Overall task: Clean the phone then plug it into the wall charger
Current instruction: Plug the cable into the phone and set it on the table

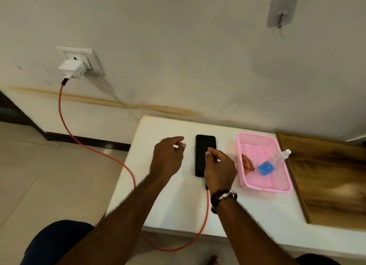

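Observation:
A black phone (pixel 204 149) lies flat, screen dark, on the white table (pixel 178 205). A red cable (pixel 65 124) runs from the white wall charger (pixel 72 69) down past the table's left edge, loops under its front edge and up to the phone's near end, where its plug sits at the port. My left hand (pixel 168 157) hovers just left of the phone, fingers loosely curled, holding nothing. My right hand (pixel 218 170) covers the phone's lower right part, fingers apart, nothing held.
A pink basket (pixel 277 185) stands right of the phone, holding a clear spray bottle (pixel 277 158) with blue liquid and a brown cloth (pixel 247 162). A wooden surface (pixel 326 175) adjoins the table on the right. A wall hook (pixel 281 13) hangs above. Floor lies to the left.

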